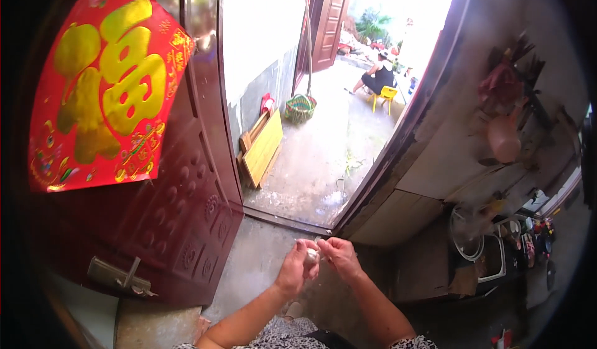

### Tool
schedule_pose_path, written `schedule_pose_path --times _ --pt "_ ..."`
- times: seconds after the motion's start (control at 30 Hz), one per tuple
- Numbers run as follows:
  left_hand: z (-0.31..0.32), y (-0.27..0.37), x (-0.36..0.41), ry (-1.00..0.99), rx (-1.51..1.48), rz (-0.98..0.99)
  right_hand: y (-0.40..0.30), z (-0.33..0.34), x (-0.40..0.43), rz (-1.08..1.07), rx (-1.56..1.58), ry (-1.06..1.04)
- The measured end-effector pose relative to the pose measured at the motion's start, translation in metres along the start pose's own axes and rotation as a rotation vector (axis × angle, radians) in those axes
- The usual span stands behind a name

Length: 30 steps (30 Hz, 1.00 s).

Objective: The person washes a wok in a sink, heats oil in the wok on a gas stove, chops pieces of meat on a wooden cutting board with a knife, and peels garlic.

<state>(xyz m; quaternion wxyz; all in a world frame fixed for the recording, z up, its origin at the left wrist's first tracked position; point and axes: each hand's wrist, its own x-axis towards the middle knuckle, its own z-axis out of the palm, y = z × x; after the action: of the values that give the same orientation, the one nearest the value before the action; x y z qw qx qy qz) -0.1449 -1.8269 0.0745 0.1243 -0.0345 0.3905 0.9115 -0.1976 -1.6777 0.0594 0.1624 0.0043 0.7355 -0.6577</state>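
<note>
In front of my body, my left hand (295, 266) is curled around a small white rounded thing (312, 255) that looks like a garlic bulb. Beside it, my right hand (342, 257) has its thumb and fingers pinched together at the upper right of the white thing. A thin pale piece (318, 240) shows at those fingertips, too small to make out clearly. Both hands are held up over the grey concrete floor (252, 251), just inside a doorway.
A dark red door (200, 218) with a red and gold paper poster (112, 87) stands open at left. Beyond the threshold (289, 220) are leaning boards (263, 148), a woven basket (301, 108) and a person (380, 74) by a yellow chair (385, 96). A sink (493, 255) is at right.
</note>
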Motion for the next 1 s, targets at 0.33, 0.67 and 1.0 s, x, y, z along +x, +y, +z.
schedule_pose_path --times 0.33,0.67,1.0 --pt "-0.075 0.039 0.166 -0.094 0.591 0.080 -0.033 -0.009 0.147 0.186 0.127 -0.260" --pt "-0.140 0.131 0.300 -0.188 1.428 0.523 -0.072 0.035 0.305 0.420 0.599 -0.410" --pt "-0.166 0.159 0.388 -0.118 1.165 0.620 -0.079 0.041 0.407 0.439 0.621 -0.415"
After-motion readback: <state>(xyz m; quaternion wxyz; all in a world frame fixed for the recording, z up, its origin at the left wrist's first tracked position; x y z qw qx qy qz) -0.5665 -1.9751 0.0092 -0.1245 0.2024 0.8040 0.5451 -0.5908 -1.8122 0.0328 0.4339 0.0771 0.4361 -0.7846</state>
